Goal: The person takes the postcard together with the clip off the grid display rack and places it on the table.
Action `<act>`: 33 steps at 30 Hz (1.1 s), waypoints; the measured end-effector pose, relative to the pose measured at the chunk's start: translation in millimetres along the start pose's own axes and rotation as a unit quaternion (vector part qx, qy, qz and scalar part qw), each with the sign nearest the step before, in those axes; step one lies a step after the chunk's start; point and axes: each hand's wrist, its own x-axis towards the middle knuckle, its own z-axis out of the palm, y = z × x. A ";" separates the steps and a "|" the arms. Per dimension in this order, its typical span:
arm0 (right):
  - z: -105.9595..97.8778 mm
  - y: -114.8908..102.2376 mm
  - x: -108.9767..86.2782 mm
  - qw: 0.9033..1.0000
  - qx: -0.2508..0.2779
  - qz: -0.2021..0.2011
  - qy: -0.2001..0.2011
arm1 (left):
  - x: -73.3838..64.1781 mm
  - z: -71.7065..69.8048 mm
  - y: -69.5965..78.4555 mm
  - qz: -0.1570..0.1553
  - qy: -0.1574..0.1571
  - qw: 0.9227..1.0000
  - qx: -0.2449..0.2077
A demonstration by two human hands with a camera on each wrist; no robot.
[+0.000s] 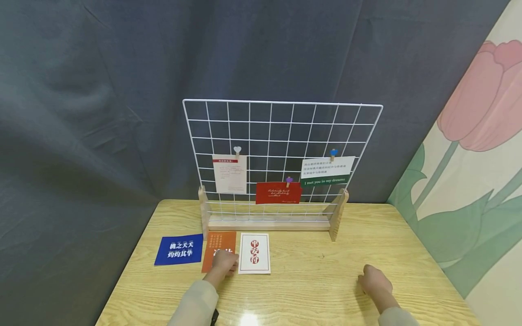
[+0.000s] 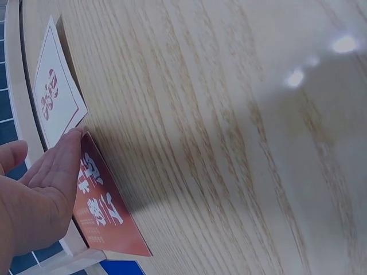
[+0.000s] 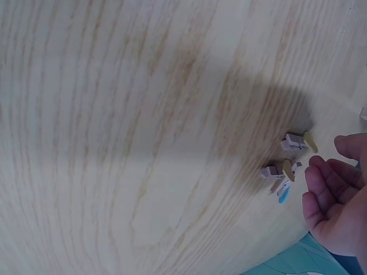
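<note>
My left hand [image 1: 223, 262] is over the orange card [image 1: 220, 240] on the table. In the left wrist view its fingers are fairly straight, their tips by the edge where the white card [image 2: 54, 106] meets the orange one; contact is hard to tell. Nothing shows in its grasp. My right hand [image 1: 376, 281] hovers at the table's right side, fingers loosely bent and thumb apart. Just beyond those fingertips in the right wrist view lie small wooden clips, one with a yellowish top [image 3: 310, 141], another similar clip [image 3: 277, 171] and a blue-topped clip [image 3: 284, 195].
A white wire grid [image 1: 281, 122] stands on a wooden base [image 1: 269, 225]. Clipped to it are a white card [image 1: 230, 174], a red card [image 1: 278, 193] and a white-and-green card [image 1: 327, 171]. A blue card [image 1: 178, 250] lies left of the orange one.
</note>
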 end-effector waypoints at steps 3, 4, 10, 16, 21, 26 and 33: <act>-2.7 -1.8 1.6 1.000 0.000 -0.005 0.000 | 1.6 -2.2 -0.3 0.005 -0.002 1.000 0.002; -3.6 -2.2 1.9 1.000 0.001 -0.010 0.000 | 1.8 -3.1 -0.2 0.009 -0.005 1.000 0.001; -9.9 -5.2 4.6 1.000 0.000 -0.028 0.012 | 1.8 -8.5 3.7 0.014 -0.018 1.000 -0.006; -19.4 -9.5 7.8 0.999 0.001 -0.037 0.024 | 3.9 -14.9 9.4 0.027 -0.013 1.000 -0.008; -32.4 -15.8 10.1 0.999 -0.004 -0.041 0.028 | 0.0 -23.1 20.9 0.071 -0.009 0.997 0.041; -47.2 -21.7 15.2 0.998 -0.014 -0.044 0.035 | 6.4 -27.9 27.0 0.117 -0.001 0.988 0.103; -69.1 -28.8 24.8 0.997 -0.026 -0.046 0.054 | 85.6 -15.0 -25.2 0.159 -0.012 0.984 0.080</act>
